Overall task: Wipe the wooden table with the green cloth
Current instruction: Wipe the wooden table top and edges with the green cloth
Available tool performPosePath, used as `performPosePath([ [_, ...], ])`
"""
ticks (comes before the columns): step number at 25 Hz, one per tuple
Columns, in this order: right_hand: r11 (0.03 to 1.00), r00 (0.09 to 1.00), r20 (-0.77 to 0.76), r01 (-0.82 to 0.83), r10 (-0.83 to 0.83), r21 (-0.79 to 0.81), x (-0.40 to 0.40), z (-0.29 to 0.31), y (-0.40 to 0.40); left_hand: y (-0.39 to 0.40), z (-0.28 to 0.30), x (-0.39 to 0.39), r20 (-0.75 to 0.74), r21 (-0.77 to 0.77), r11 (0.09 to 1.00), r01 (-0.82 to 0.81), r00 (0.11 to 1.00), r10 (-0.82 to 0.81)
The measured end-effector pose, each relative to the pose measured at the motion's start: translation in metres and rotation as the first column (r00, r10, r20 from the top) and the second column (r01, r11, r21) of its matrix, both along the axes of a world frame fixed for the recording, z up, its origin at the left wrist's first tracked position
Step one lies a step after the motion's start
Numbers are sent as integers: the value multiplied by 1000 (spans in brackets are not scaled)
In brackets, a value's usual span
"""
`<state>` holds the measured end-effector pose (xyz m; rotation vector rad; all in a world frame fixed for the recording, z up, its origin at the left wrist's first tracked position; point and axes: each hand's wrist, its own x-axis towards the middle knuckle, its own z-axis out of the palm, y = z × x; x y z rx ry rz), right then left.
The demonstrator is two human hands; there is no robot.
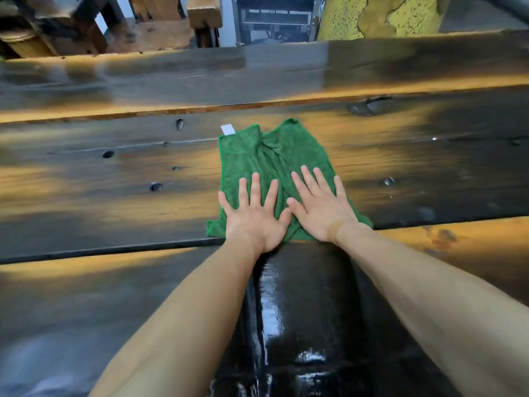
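Observation:
A green cloth (266, 156) lies spread on the dark wooden table (114, 173), near the middle plank. A small white tag (227, 129) sticks out of its far left corner. My left hand (254, 216) rests flat on the cloth's near left part with the fingers spread. Beside it, my right hand (320, 210) lies flat on the near right part, fingers also spread. The thumbs almost touch. Neither hand grips the fabric; both palms lie on top of it. The cloth's near edge is hidden under my palms.
The table is made of long planks with knots and gaps between them. A glossy dark streak (286, 310) runs on the near plank between my forearms. Beyond the far edge stand wooden furniture (71, 27), a metal frame (274, 21) and a yellow speckled object (372, 15).

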<state>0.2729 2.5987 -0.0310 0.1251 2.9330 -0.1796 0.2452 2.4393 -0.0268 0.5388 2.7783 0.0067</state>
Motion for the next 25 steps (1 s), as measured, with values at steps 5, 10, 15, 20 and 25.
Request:
performPosePath([
  [5,1000,999,39,-2,2,-3,102,5,-17,-19,4,105,38,-23,1000,9,999,-8],
  [10,1000,997,78,22,-21,-17,196,8,-30,-33,10,192,85,-26,999,20,996,-18],
  [15,999,996,86,35,-32,-31,263,7,-43,-52,16,263,113,-46,998,46,993,-41],
  [20,996,992,115,59,-52,-59,333,12,-61,-67,18,322,121,-70,994,83,990,-74],
  [25,995,991,116,72,-64,-67,367,3,-67,-69,19,361,173,-83,991,104,981,-88],
])
